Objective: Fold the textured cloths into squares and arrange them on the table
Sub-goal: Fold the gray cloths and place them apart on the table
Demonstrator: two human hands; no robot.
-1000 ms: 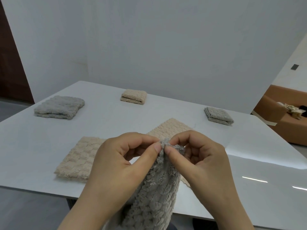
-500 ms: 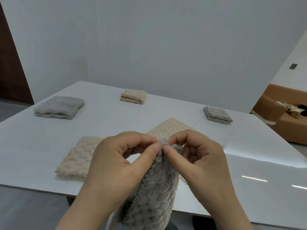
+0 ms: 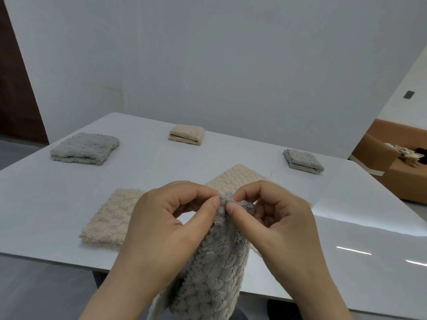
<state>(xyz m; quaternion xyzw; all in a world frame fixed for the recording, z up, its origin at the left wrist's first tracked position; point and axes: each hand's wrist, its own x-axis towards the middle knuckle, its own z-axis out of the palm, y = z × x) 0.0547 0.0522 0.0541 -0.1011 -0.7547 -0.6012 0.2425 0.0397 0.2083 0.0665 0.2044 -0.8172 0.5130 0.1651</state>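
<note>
A grey textured cloth [image 3: 215,273] hangs down in front of the table's near edge. My left hand [image 3: 166,229] and my right hand [image 3: 275,225] both pinch its top edge between thumb and forefinger, fingertips almost touching. Behind my hands a beige textured cloth [image 3: 108,220] lies on the white table [image 3: 46,204], partly hidden; another beige part [image 3: 238,179] shows past my fingers. Folded squares sit farther back: a grey one [image 3: 84,148] at the left, a beige one [image 3: 187,134] in the middle, a small grey one [image 3: 302,160] at the right.
A plain white wall stands right behind the table's far edge. An orange-brown sofa [image 3: 390,167] with small items on it is off to the right. A dark door is at the far left. Grey floor shows below the table's near edge.
Both hands keep pinching the grey cloth's top edge. The hands have shifted only slightly and the thumbs sit a little closer together.
</note>
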